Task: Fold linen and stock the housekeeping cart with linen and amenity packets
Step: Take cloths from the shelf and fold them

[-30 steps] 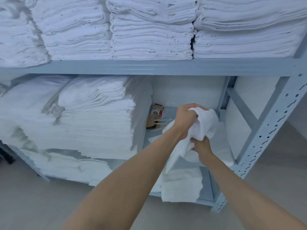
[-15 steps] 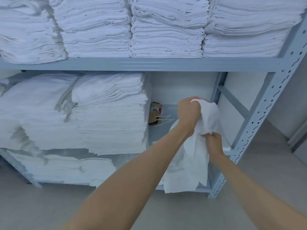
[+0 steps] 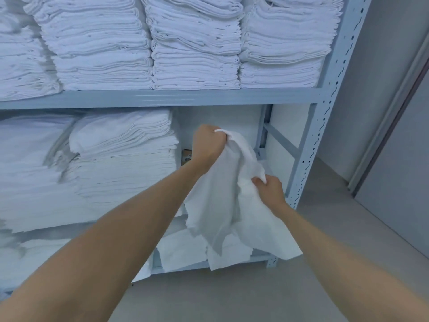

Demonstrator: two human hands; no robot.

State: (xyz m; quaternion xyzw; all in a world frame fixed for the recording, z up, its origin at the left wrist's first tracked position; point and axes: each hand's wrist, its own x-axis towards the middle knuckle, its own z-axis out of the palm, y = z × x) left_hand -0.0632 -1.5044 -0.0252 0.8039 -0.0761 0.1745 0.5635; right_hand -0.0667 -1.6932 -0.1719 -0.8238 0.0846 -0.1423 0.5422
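Shelving (image 3: 162, 97) nearer | towel (image 3: 222, 205) lifted higher (both fists gripping)

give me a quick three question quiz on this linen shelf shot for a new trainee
1. True or false: both hands grip the same white cloth.
2. Which hand is higher on the cloth? A) left hand B) right hand
3. Fill in: the folded linen stacks sit on the ____ shelf of the metal rack.

Key: 1 true; 2 A; 3 upper.
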